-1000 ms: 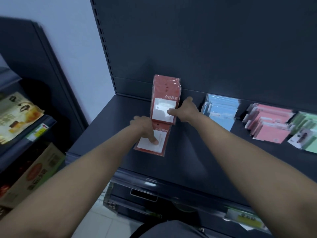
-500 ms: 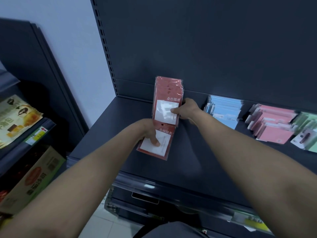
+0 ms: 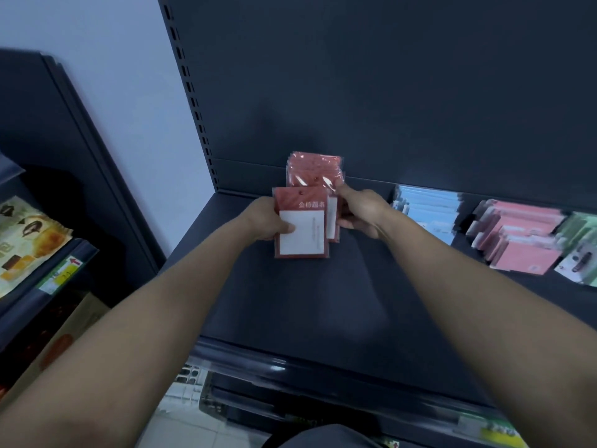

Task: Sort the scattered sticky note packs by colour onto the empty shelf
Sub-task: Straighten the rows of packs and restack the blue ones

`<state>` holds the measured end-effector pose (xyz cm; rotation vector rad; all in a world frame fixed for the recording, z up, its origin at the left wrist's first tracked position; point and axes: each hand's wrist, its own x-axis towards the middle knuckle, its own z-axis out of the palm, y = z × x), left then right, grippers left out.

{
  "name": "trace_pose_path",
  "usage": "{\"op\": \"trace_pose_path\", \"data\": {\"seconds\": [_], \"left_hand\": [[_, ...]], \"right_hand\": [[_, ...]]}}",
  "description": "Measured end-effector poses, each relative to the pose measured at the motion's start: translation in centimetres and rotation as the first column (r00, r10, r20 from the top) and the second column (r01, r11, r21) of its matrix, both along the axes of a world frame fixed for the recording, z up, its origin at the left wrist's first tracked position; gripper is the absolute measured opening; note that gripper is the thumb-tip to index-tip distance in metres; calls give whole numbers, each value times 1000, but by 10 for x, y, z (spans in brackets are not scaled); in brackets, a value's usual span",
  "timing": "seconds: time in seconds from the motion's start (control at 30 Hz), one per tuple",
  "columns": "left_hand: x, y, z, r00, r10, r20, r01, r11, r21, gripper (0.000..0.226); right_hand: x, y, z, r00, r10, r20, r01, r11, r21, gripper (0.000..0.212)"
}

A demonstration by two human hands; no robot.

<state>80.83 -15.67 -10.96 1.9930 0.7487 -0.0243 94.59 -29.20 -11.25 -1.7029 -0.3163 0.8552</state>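
On the dark shelf (image 3: 290,312) a row of red sticky note packs (image 3: 315,171) leans against the back panel. My left hand (image 3: 266,219) grips one red pack (image 3: 302,223) with a white label, thumb on its front, lifted upright in front of that row. My right hand (image 3: 360,211) holds the right side of the leaning red packs, fingers curled round their edge. Further right stand blue packs (image 3: 426,210), pink packs (image 3: 520,236) and green packs (image 3: 581,240).
The shelf's front lip (image 3: 323,367) runs below my forearms. A neighbouring dark rack at the left carries snack bags (image 3: 26,240) and a cardboard box (image 3: 55,344). A perforated upright (image 3: 190,92) marks the shelf's left edge.
My left hand has lifted the front red pack off the shelf surface and stood it upright in front of the row. My right hand shifted to the row's right edge.
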Motion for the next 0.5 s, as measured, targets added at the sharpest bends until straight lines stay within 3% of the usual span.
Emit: {"op": "trace_pose_path", "data": {"seconds": [0.07, 0.13, 0.23, 0.3, 0.37, 0.5], "left_hand": [[11, 2, -4, 997, 20, 77, -23, 999, 43, 30], [21, 5, -9, 990, 69, 126, -81, 992, 94, 41], [35, 16, -18, 990, 102, 97, -113, 987, 116, 92], [41, 23, -21, 996, 47, 78, -48, 999, 9, 112], [47, 31, -23, 993, -13, 119, 31, 988, -149, 105], [52, 39, -23, 976, -134, 173, 179, 943, -280, 79]], "right_hand": [[0, -4, 3, 996, 89, -14, -89, 996, -2, 36], [0, -6, 2, 983, 183, 21, -181, 979, -90, 24], [0, -5, -4, 964, 229, 132, -192, 950, -248, 39], [-3, -2, -7, 951, 267, 154, -214, 931, -297, 38], [-1, 1, -10, 940, 292, 176, -221, 915, -338, 33], [3, 5, -8, 935, 303, 186, -216, 900, -380, 42]]}}
